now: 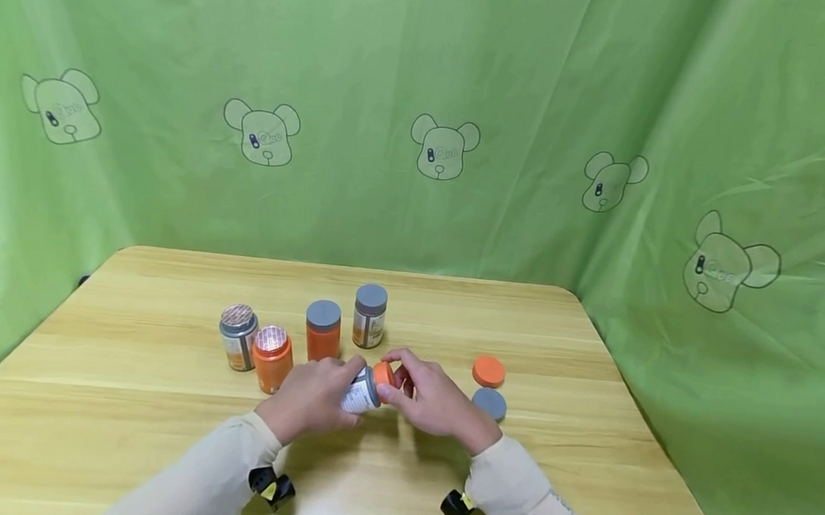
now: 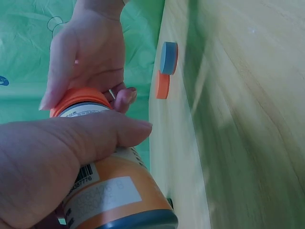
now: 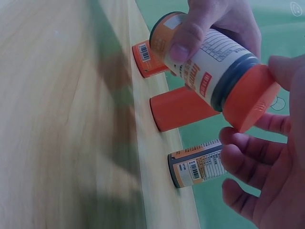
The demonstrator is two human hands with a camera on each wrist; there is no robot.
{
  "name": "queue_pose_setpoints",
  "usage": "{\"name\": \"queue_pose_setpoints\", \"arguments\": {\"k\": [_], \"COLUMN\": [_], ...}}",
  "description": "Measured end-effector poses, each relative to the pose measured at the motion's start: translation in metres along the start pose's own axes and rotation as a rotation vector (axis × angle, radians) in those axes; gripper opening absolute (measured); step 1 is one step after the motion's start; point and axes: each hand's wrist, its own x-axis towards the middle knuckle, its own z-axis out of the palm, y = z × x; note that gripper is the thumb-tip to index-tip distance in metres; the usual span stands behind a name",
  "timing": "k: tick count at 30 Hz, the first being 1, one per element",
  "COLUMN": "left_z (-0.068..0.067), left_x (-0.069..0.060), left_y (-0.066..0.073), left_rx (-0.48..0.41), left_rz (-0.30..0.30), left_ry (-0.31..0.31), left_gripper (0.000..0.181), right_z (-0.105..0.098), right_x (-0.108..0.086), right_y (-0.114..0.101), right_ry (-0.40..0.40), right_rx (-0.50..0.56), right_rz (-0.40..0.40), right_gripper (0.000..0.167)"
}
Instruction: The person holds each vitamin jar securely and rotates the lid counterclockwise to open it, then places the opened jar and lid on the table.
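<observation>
My left hand (image 1: pixel 318 398) grips a grey supplement jar (image 1: pixel 358 395) with a white and orange label, held tilted above the table, its top toward the right. On its mouth sits an orange lid (image 3: pixel 251 98). Thumb and fingers of my right hand (image 1: pixel 439 396) pinch that lid at its rim. In the left wrist view the left thumb lies across the jar's label. Left of the hands stand a grey jar (image 1: pixel 237 341) and an orange jar (image 1: pixel 272 363), both lidless with foil seals showing.
Behind the hands stand an orange jar with a grey lid (image 1: pixel 324 315) and a grey jar with a grey lid (image 1: pixel 371 298). A loose orange lid (image 1: pixel 488 371) and a loose grey lid (image 1: pixel 490 404) lie on the wooden table (image 1: pixel 585 461) at the right. Green curtains surround it.
</observation>
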Motion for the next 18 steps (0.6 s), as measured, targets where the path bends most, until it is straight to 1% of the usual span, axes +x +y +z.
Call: {"name": "queue_pose_setpoints", "arguments": {"k": [6, 12, 15, 18], "left_z": [0.0013, 0.0005, 0.0002, 0.0013], "left_x": [0.0001, 0.0004, 0.0004, 0.0], "left_y": [-0.0016, -0.0011, -0.0009, -0.0012], "left_rx": [0.015, 0.001, 0.004, 0.009], "left_rz": [-0.018, -0.006, -0.009, -0.014], "left_ry": [-0.01, -0.009, -0.012, -0.01], "left_gripper": [0.055, 0.055, 0.054, 0.054], "right_z": [-0.0002, -0.0009, -0.0008, 0.0005], "right_x": [-0.0002, 0.0009, 0.001, 0.0006], "right_y": [0.0001, -0.0013, -0.0015, -0.0014], "right_ry": [-0.009, -0.004, -0.014, -0.007], "right_rx": [0.006, -0.01, -0.004, 0.003], "right_rz": [0.001, 0.025, 0.035, 0.036], "right_gripper": [0.045, 0.043, 0.044, 0.044]}}
